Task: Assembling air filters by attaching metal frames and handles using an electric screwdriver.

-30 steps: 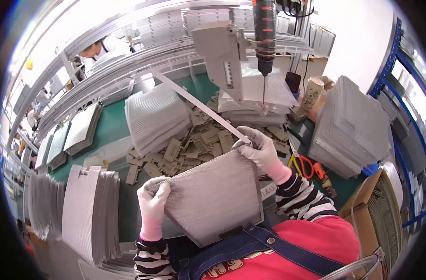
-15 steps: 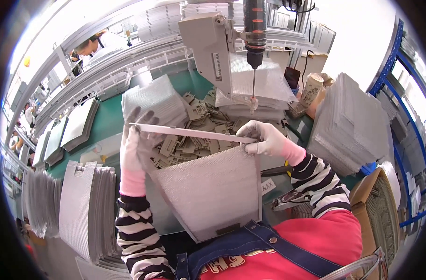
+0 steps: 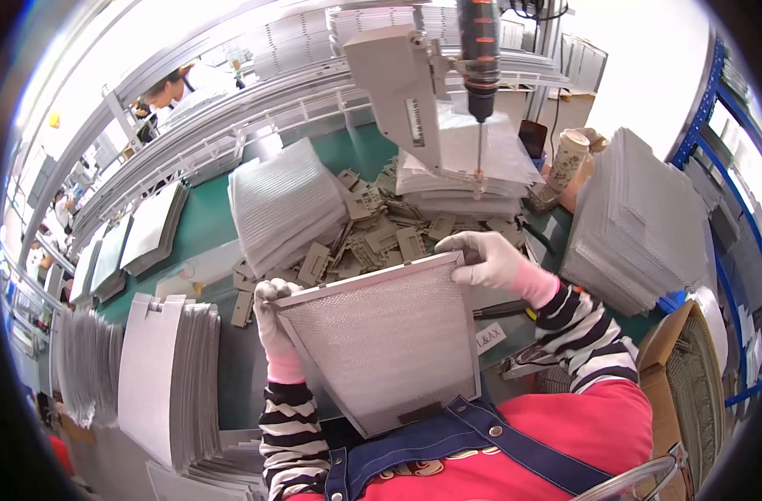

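Observation:
A silvery mesh filter panel (image 3: 389, 342) with a thin metal frame leans upright against my body. Along its far upper edge lies a pale metal edge strip (image 3: 373, 280). My gloved left hand (image 3: 274, 321) is closed around the upper left corner, its fingers curled over the strip's end. At the upper right corner my gloved right hand (image 3: 491, 265) pinches the strip and frame between thumb and fingers. Just beyond the panel is a heap of grey-beige plastic clips (image 3: 381, 238). Over the heap's right side hangs a power screwdriver (image 3: 480, 83) with a long thin bit.
Mesh sheets are stacked at the back left (image 3: 285, 204), back middle (image 3: 464, 179) and right (image 3: 640, 225). More upright panels (image 3: 160, 376) stand at the left. An open cardboard box (image 3: 661, 367) is near my right elbow. A patterned cup (image 3: 570, 154) stands behind. Another person works far left.
The strip has come down from above the panel onto its upper edge. My left hand has gone from spread fingers to a closed grip at the left corner. The view has shifted slightly.

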`<state>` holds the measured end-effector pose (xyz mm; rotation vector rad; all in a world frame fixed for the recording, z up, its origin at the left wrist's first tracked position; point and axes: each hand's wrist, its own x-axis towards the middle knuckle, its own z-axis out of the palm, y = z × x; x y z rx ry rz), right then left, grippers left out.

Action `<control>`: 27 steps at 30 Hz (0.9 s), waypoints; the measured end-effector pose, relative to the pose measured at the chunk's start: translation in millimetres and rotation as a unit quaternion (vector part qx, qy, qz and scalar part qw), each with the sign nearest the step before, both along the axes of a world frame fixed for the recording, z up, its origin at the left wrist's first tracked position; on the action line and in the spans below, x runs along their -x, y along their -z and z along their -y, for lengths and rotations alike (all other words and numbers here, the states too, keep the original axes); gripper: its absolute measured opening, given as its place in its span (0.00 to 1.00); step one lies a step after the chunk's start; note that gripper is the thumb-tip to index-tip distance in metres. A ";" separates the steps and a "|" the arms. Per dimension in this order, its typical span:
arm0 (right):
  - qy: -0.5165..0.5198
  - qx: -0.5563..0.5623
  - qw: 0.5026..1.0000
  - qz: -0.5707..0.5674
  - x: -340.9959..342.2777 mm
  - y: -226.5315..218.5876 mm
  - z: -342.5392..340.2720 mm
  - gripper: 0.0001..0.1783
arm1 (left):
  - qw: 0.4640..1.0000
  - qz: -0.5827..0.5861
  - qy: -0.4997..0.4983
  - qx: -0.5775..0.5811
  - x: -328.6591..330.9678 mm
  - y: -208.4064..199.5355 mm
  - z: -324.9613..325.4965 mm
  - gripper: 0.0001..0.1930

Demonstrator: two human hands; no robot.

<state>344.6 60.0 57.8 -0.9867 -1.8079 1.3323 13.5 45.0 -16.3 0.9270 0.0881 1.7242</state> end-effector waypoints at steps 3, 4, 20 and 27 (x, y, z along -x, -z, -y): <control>-0.120 -0.096 0.965 0.214 18.0 -50.4 -21.7 0.22 | 0.993 -0.069 -0.092 0.005 -11.3 -20.5 -10.1 0.17; -0.168 -0.137 0.945 0.244 25.9 -56.1 -29.5 0.23 | 0.980 -0.122 -0.155 0.036 -26.4 -37.7 -6.8 0.18; -0.232 -0.249 0.921 0.189 99.7 -38.3 -9.6 0.14 | 0.869 -0.298 -0.344 0.197 -61.3 -16.7 74.0 0.25; -0.253 -0.238 0.913 0.212 107.7 -46.6 -9.3 0.14 | 0.921 -0.201 -0.260 0.211 -52.7 -15.2 71.2 0.24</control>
